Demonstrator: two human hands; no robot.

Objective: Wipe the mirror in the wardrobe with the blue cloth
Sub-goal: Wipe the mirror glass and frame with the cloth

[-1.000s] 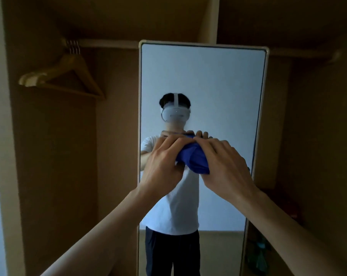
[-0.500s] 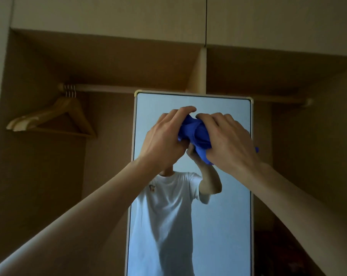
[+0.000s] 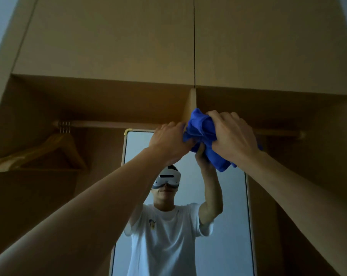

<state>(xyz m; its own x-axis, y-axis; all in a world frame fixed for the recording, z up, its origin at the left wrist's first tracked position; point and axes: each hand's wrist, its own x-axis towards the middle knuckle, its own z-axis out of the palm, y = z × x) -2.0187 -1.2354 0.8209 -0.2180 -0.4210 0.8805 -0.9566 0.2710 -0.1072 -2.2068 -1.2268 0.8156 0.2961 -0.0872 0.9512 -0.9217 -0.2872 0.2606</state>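
A tall mirror (image 3: 230,226) with a pale frame stands upright inside the wooden wardrobe. A bunched blue cloth (image 3: 203,134) is raised in front of the mirror's top edge. My left hand (image 3: 169,142) grips the cloth's left side, fingers curled into it. My right hand (image 3: 231,136) holds the cloth from the right and above. The top right corner of the mirror is hidden behind my hands and the cloth. The glass reflects a person in a white shirt with both arms raised.
A hanging rail (image 3: 109,123) runs across behind the mirror's top. Wooden hangers (image 3: 41,154) hang from it at the left. A vertical divider (image 3: 190,105) splits the wardrobe above the mirror. Closed upper cabinet doors (image 3: 128,36) fill the top.
Both hands have lifted the blue cloth from the mirror's middle height up to its top edge. My view has tilted upward, showing the upper cabinet doors.
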